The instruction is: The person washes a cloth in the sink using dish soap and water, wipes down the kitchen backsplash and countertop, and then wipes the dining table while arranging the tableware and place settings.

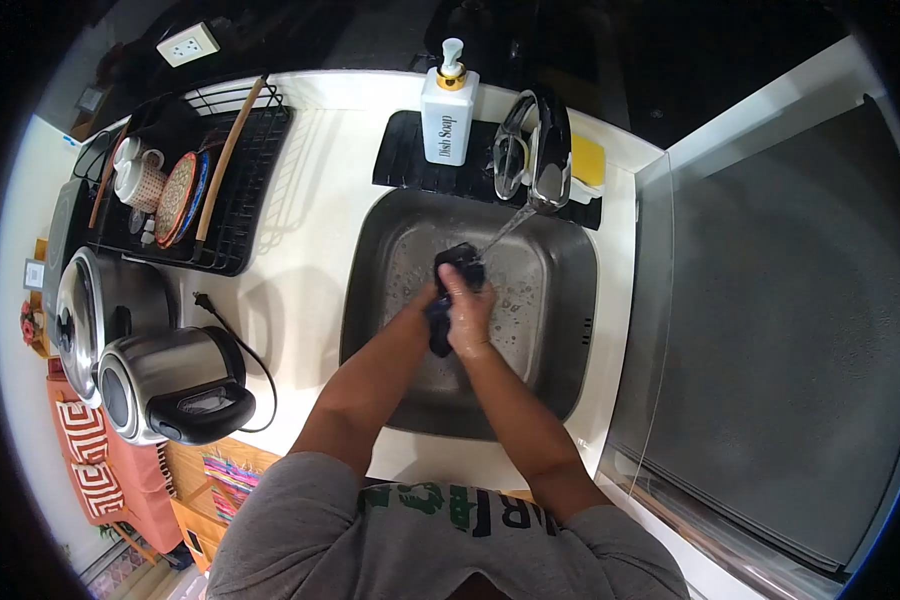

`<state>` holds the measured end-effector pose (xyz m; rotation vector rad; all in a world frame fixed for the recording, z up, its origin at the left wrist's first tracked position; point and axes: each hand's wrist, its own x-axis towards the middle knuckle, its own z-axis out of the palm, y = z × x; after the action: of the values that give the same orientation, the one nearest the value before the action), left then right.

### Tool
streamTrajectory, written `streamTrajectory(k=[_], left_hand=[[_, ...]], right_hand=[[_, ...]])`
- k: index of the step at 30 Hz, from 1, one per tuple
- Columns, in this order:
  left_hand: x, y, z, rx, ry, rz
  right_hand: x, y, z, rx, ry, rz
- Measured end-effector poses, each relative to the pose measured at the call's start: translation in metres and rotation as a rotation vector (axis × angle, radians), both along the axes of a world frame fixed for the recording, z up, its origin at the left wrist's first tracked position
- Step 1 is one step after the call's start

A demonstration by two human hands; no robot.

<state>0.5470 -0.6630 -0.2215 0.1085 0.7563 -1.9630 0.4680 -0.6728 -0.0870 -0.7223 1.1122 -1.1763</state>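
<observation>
A dark wet cloth (458, 268), bunched up, is between my two hands over the steel sink (370, 270). My right hand (470, 312) is wrapped round it from the right, thumb on top. My left hand (428, 300) grips the same cloth from the left; most of its fingers are hidden behind the cloth and my other hand. Part of the cloth hangs below my hands. Water runs from the chrome faucet (552, 160) onto the cloth's upper right side. Suds and drops dot the basin floor.
Behind the sink, a white dish soap bottle (448, 118) stands on a black mat (400, 150), with a yellow sponge (588, 160) right of the faucet. At left are a black dish rack (235, 225) with dishes, an electric kettle (165, 375) and a steel pot (135, 295).
</observation>
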Motion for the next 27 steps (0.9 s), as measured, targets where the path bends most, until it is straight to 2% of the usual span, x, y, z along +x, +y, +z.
streamTrajectory(k=[1, 3, 5, 6, 7, 9, 11, 14, 15, 16, 18, 20, 21, 23, 25, 26, 27], left_hand=[[-0.003, -0.001, -0.005, -0.054, 0.144, 0.035], [-0.021, -0.015, 0.037, 0.067, -0.346, -0.068], [-0.034, -0.032, 0.084, 0.177, -0.846, -0.172], [-0.036, -0.037, 0.092, 0.232, -1.097, -0.219], [-0.035, -0.037, 0.089, 0.232, -1.098, -0.220], [-0.033, -0.040, 0.070, 0.211, -0.929, -0.151], [-0.020, -0.035, 0.045, 0.027, -0.879, -0.110], [-0.008, -0.027, 0.024, 0.135, -1.206, -0.315], [-0.011, -0.025, 0.026, 0.140, -1.206, -0.319], [-0.017, -0.027, 0.034, 0.229, -1.189, -0.223], [-0.012, -0.025, 0.047, 0.321, -1.117, -0.042], [0.003, -0.021, 0.054, 0.388, -1.138, 0.025], [0.010, -0.019, 0.051, 0.448, -1.155, 0.091], [0.019, -0.014, 0.014, 0.464, -1.070, 0.109], [0.023, -0.014, -0.020, 0.347, -1.028, 0.069], [0.023, -0.016, -0.019, 0.349, -1.025, 0.067], [0.024, -0.018, -0.012, 0.312, -1.039, 0.043]], right_hand=[[0.003, 0.003, -0.010, -0.087, 0.131, 0.027], [-0.009, -0.012, -0.043, -0.106, 0.407, 0.105], [-0.018, -0.042, -0.036, -0.250, 0.653, 0.095], [-0.020, -0.056, -0.046, -0.225, 0.681, 0.056], [-0.020, -0.055, -0.057, -0.224, 0.680, 0.055], [-0.014, -0.051, -0.050, -0.397, 0.738, -0.022], [-0.006, -0.037, -0.053, -0.437, 0.735, 0.011], [-0.007, -0.037, -0.062, -0.330, 0.763, 0.100], [-0.018, -0.051, -0.074, -0.260, 0.946, 0.185], [-0.028, -0.067, -0.081, -0.192, 1.125, 0.269], [-0.043, -0.090, -0.083, -0.187, 1.249, 0.120], [-0.080, -0.123, -0.118, -0.360, 1.285, -0.054], [-0.078, -0.119, -0.123, -0.365, 1.282, -0.045], [-0.070, -0.098, -0.133, -0.113, 1.513, -0.197], [-0.040, -0.067, -0.145, -0.323, 1.473, 0.111], [-0.027, -0.057, -0.152, -0.432, 1.453, 0.230], [-0.012, -0.055, -0.155, -0.485, 1.118, 0.262]])
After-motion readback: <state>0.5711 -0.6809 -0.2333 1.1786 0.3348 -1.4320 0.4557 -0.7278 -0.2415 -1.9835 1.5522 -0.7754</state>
